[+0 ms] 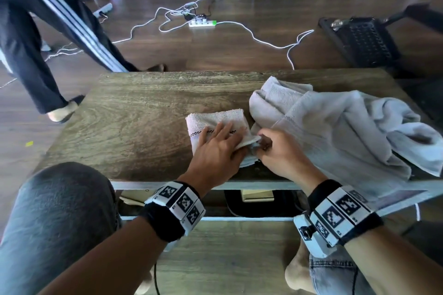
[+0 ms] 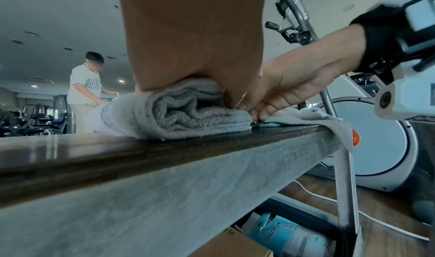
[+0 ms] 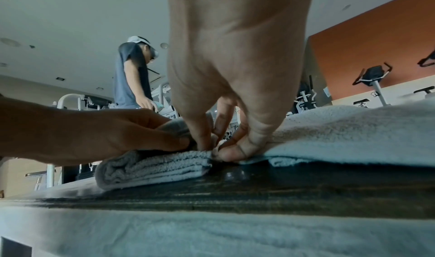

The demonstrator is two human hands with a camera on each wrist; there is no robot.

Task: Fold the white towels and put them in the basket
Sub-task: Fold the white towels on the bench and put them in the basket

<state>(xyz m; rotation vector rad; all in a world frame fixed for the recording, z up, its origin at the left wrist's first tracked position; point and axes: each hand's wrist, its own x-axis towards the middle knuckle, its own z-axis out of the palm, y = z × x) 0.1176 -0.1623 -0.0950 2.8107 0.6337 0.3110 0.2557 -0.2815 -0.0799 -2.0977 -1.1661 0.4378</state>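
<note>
A small folded white towel with a dark stitched stripe lies on the wooden table near its front edge. My left hand presses flat on it with straight fingers. In the left wrist view the palm bears down on the folded layers. My right hand has curled fingers that pinch the towel's right near corner. In the right wrist view its fingertips nip that edge. A heap of unfolded white towels lies at the right, against my right hand.
A black perforated crate stands on the floor beyond the table's far right corner. A person's legs are by the far left corner. A power strip and white cables lie on the floor. Boxes sit under the table.
</note>
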